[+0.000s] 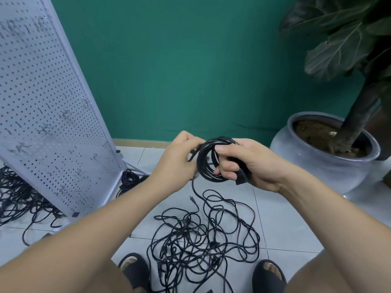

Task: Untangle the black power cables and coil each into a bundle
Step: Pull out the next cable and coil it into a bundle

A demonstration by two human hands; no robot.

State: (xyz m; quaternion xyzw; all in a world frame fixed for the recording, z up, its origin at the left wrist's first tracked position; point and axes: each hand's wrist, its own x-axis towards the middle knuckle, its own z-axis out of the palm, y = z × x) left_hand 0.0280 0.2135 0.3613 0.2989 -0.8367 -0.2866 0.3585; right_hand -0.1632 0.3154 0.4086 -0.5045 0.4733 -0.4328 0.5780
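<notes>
Hands meet over the tiled floor point(285, 218), both closed on the same cable. Our right hand point(247, 163) clamps the coil point(200, 163): thumb laid across the loops, fingers curled through the ring, a chunky connector point(242, 178) poking out under the palm. Our left hand point(179, 157) is curled at the coil's left edge and seems to pinch a strand there. From the bottom of the coil a loose tail point(193, 187) drops toward the tangled pile point(203, 235) lying between our sandals point(135, 269).

To wind well, we judge the left hand should lay each new loop flat against the others and matched to their size, while the right thumb lifts only enough to admit it. We would draw the tail up slowly; if the pile drags along, better to stop and free the snag than to pull a knot tight.

We cannot tell whether the tail ends at the small plug point(191, 198) just above the pile or runs on into the tangle. Our left fingertips are hidden behind the coil. The cables in the pile cannot be counted, and its near edge is cut off.

Leftward, a wound bundle point(130, 178) lies at the foot of the leaning pegboard point(53, 123), and more black cable point(17, 197) spreads behind it, partly screened. A grey plant pot point(317, 166) stands to the right.
</notes>
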